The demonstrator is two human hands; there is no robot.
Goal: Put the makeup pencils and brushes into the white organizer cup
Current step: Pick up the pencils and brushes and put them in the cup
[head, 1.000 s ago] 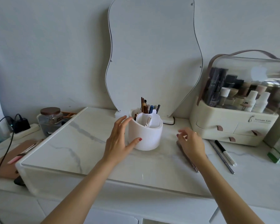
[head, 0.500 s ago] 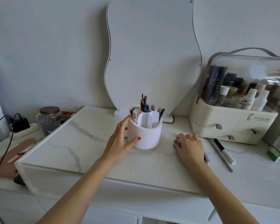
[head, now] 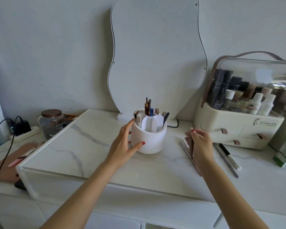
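Left hand (head: 125, 142) steadies cup (head: 149, 138); right hand (head: 201, 142) pinches pencil (head: 190, 151).

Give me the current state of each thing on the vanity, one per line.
organizer cup: upright, partly filled
left hand: steadying cup's side
right hand: closing on thin pencils
thin pencils: one end lifted
two pens: lying flat, untouched
cosmetics case: lid closed, drawers shut
jar: lid on
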